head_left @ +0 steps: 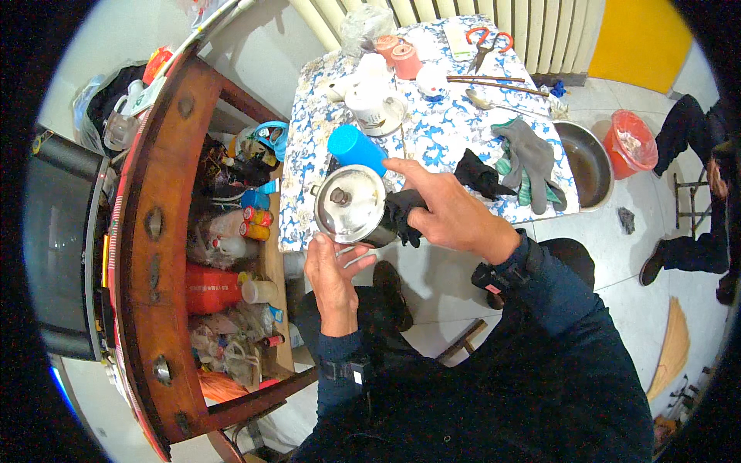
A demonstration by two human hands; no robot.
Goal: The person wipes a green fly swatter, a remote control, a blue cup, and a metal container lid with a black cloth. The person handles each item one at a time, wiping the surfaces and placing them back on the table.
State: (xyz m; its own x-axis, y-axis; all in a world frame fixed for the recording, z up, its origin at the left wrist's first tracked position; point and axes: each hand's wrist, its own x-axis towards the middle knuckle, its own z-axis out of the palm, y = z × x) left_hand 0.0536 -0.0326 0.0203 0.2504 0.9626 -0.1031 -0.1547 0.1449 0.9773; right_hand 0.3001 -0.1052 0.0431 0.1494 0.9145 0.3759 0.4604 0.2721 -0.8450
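A small steel pot with a lid (351,202) is tilted toward me at the near left edge of the table. My left hand (332,282) supports it from below, thumb at its rim and fingers under its side. A bunched black cloth (403,216) is pinched in my right hand (455,212) and pressed against the pot's right side; that hand's index finger points out past the cloth. Just behind the pot, a blue cup (355,148) lies on its side. The pot's underside is hidden.
On the flowered table (432,139) lie grey-green gloves (532,162), another black cloth (478,176), chopsticks (494,80), red-handled scissors (486,50) and a white mug (369,108). A metal basin (583,166) and red bin (631,143) stand right. A wooden cabinet (166,224) stands left; another person sits right.
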